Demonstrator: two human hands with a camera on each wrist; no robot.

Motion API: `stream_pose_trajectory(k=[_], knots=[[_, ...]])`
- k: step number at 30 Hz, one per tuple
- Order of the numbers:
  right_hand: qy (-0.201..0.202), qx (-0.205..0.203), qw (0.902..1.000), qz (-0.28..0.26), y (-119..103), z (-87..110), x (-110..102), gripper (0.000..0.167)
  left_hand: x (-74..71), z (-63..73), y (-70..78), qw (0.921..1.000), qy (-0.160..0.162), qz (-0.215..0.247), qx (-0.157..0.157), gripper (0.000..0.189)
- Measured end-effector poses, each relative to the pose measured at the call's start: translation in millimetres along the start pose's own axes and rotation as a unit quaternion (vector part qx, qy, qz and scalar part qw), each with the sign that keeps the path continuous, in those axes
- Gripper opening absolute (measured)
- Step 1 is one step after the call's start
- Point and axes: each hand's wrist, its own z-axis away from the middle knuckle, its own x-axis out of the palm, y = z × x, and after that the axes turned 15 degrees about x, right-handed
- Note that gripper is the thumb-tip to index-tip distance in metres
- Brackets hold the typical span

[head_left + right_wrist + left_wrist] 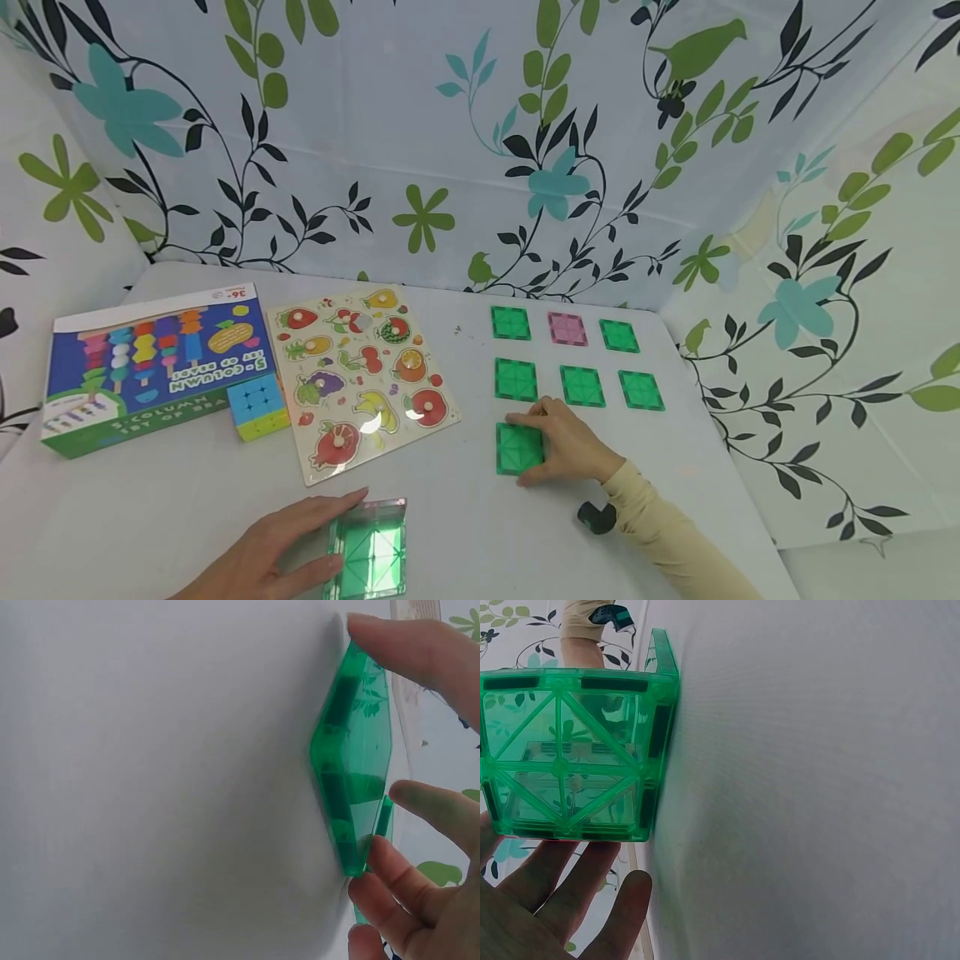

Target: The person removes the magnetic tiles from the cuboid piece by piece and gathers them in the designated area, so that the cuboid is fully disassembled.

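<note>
On the right half of the table, my right hand (566,442) spans a green magnetic tile (517,450), thumb at its near edge and a finger at its far edge. In the right wrist view the tile (352,765) sits between the thumb (412,649) and the fingers. At the front, my left hand (281,542) reaches to a box of green magnetic tiles (375,550). Its straight fingers (585,885) meet the side of this box (562,750) in the left wrist view. A pinkish edge shows on the box's far side in the head view.
Beyond the right hand lie two rows of flat tiles, green ones (581,386) and one pink tile (567,328). A fruit puzzle board (352,442), a blue and yellow cube (258,404) and a boxed toy set (161,358) occupy the left. Printed cloth (315,150) hangs behind.
</note>
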Motion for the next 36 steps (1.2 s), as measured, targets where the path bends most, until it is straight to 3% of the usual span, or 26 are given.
stream_pose_trajectory(k=[5, 8, 11, 17, 22, 26, 33, 36], knots=[[0.035, -0.014, 0.9990, -0.025, -12.6, 4.9, -1.2, 0.087, 0.4, -0.1, -0.3, 1.0000, 0.001, 0.006, 0.001, 0.056], [0.040, -0.041, 0.9959, -0.070, -30.0, 8.4, -2.5, 0.080, 0.2, 0.4, -0.2, 0.9999, 0.003, 0.008, 0.009, 0.056], [0.011, -0.079, 0.9869, -0.140, -51.0, 10.8, -0.6, 0.073, -0.5, 0.6, 1.4, 0.9999, 0.001, 0.011, 0.004, 0.057], [-0.073, -0.146, 0.9558, -0.245, -94.6, 12.3, 9.0, 0.068, -0.7, -0.7, 6.9, 0.9998, 0.009, -0.002, -0.019, 0.064], [-0.104, -0.197, 0.9403, -0.257, -126.6, 10.1, 21.0, 0.063, 1.1, 0.0, 7.5, 0.9994, 0.020, -0.018, -0.020, 0.066], [-0.097, -0.248, 0.9326, -0.243, -144.4, 7.3, 30.9, 0.058, 1.9, 0.8, 3.5, 0.9996, 0.023, -0.013, -0.012, 0.066], [-0.066, -0.259, 0.9348, -0.234, -156.4, 2.8, 44.3, 0.041, 1.5, 0.5, 2.6, 0.9983, 0.006, 0.006, -0.057, 0.067], [-0.062, -0.252, 0.9364, -0.237, -157.7, 0.0, 46.2, 0.034, 1.5, 1.0, 2.7, 0.9982, 0.009, 0.010, -0.059, 0.066]])
